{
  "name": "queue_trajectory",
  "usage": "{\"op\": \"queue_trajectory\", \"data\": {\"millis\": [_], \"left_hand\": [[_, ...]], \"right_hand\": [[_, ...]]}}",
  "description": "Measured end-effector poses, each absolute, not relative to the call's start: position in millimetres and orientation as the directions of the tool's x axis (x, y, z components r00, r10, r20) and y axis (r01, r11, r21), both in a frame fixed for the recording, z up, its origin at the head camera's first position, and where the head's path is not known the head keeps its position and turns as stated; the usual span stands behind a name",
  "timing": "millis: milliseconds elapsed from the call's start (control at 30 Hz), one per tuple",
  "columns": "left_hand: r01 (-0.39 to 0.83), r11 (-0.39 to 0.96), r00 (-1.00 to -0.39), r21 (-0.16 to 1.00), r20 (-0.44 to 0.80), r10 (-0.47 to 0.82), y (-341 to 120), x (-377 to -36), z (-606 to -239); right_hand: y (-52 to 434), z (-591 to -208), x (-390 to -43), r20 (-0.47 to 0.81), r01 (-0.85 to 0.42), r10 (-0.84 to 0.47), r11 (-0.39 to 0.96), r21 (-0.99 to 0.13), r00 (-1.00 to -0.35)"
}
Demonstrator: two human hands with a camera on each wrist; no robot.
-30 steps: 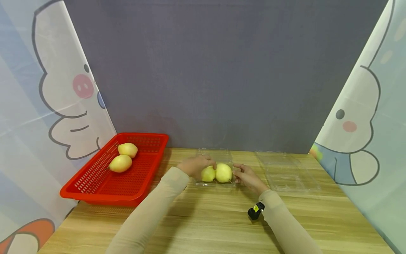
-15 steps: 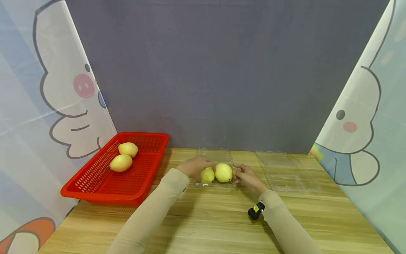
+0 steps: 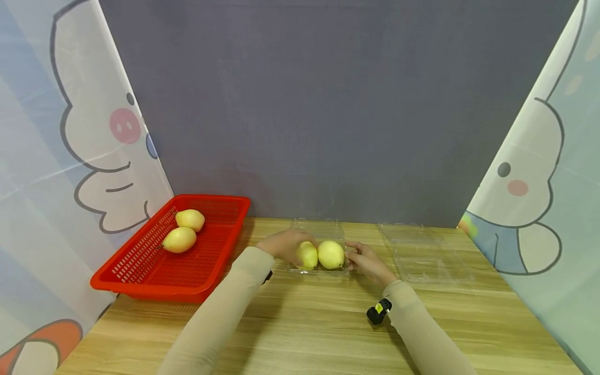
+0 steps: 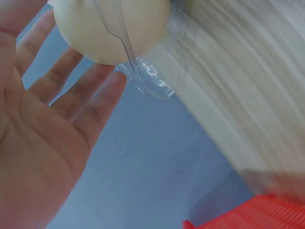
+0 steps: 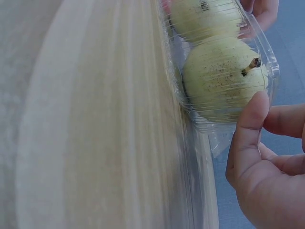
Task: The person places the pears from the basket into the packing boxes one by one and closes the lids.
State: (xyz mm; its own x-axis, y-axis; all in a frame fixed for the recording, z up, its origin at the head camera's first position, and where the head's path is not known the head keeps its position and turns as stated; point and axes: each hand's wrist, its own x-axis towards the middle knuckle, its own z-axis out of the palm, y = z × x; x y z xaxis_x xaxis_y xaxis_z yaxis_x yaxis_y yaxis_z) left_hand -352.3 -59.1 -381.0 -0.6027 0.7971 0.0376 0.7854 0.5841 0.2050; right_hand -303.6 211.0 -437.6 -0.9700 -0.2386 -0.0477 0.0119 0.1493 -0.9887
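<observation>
Where the head camera looked down on the wooden table [image 3: 300, 323], a clear plastic clamshell [image 3: 319, 268] sat at the middle, its long axis running left to right, with two yellow pears [image 3: 330, 254] side by side in it. The left hand [image 3: 281, 244] lay against the box's left end beside the left pear [image 3: 307, 255], and the right hand [image 3: 366, 262] rested at the right end, so the box lay directly between the two hands, each about equally close. A red basket [image 3: 140, 273] with two more pears [image 3: 178, 239] stood well apart at the far left, and an empty clear tray [image 3: 424, 255] lay to the right. A grey backdrop closed the far side, with cartoon-printed curtains on both flanks.

From the left wrist camera, the left hand [image 4: 43, 143] showed fingers straight and spread, their tips against the pear [image 4: 109, 26] and the clamshell's rim [image 4: 152, 86]; it clasped nothing. The basket's corner [image 4: 252, 214] showed low at the frame's edge.

From the right wrist camera, the right hand [image 5: 259, 162] had its thumb [image 5: 248, 129] pressed on the clamshell's lid [image 5: 224, 109] over the nearer pear [image 5: 221, 76], with the other fingers curled behind the rim, pinching that end. The second pear [image 5: 205, 19] lay beyond, fingertips of the other hand just past it.
</observation>
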Motion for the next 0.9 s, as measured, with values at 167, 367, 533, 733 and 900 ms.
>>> {"op": "queue_trajectory", "data": {"millis": [167,367,533,733,900], "left_hand": [[0.733,0.575,-0.628,0.362,0.037,0.777,-64,-351,-377],[0.628,0.549,-0.689,0.552,0.065,0.722,-70,-355,-383],[0.573,0.520,-0.750,0.633,0.151,0.643,-76,-365,-395],[0.458,0.518,-0.852,0.723,0.192,0.486,-77,-369,-400],[0.349,0.504,-0.908,0.790,0.151,0.391,-77,-369,-402]], "right_hand": [[212,-439,-305,-0.045,0.012,-0.240,0.140,-0.990,-0.970],[212,-441,-306,-0.052,0.017,-0.234,0.147,-0.989,-0.971],[213,-441,-305,-0.064,0.029,-0.231,0.149,-0.988,-0.971],[213,-441,-306,-0.054,0.019,-0.243,0.143,-0.990,-0.969],[213,-439,-305,-0.061,0.027,-0.242,0.139,-0.990,-0.968]]}}
